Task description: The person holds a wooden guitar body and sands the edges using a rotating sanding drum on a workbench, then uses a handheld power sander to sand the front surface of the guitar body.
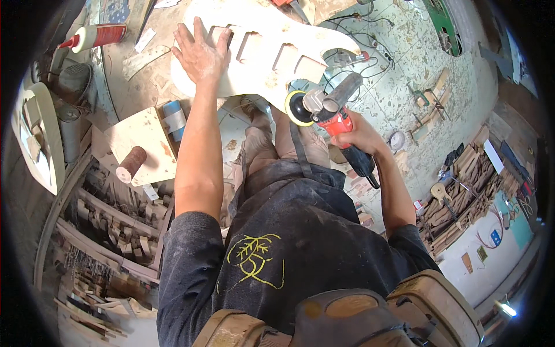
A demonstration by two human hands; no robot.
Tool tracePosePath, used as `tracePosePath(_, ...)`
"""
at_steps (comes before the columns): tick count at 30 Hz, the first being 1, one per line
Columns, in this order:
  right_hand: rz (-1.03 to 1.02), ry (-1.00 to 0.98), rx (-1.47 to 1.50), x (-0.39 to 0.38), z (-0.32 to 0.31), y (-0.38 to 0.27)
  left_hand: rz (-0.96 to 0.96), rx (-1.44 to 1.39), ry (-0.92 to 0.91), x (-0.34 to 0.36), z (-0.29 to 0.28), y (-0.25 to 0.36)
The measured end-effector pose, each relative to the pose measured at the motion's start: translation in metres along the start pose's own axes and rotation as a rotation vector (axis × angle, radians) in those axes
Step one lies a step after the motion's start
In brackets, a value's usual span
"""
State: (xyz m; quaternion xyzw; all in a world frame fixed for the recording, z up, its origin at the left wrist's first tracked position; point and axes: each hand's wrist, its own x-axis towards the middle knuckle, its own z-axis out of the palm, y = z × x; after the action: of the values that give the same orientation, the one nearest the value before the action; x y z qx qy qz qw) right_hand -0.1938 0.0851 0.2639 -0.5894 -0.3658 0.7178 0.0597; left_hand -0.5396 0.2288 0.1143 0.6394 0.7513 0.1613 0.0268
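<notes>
A pale wooden electric guitar body (pixel 250 78) with several routed pockets lies on the bench in front of me. My left hand (pixel 203 56) rests flat on its left part, fingers spread. My right hand (pixel 363 136) is wrapped round a red and black angle grinder (pixel 335 122). Its round backing pad, a yellow-edged sanding disc (pixel 298 108), is at the near edge of the guitar body; whether they touch, I cannot tell. A side handle (pixel 346 88) sticks out from the tool's head toward the far right.
A glue bottle (pixel 105 36) lies at the far left. Nearer stand a wooden board (pixel 141 139) with a brown cylinder (pixel 132 164) and a blue-and-white roll (pixel 174 120). Another guitar body (pixel 47 130) leans at the left edge. Dark cables (pixel 376 43) trail across the tiled floor (pixel 404 75).
</notes>
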Motion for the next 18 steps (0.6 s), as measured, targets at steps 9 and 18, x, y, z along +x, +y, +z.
tracePosePath(9, 0.028, 0.003, 0.090, -0.004, 0.000, -0.007, -0.002, -0.039, 0.001, -0.001, -0.001, 0.001)
tracePosePath(18, 0.047, -0.007, -0.010, -0.004, -0.005, -0.004, -0.007, -0.021, 0.008, -0.001, 0.001, 0.001)
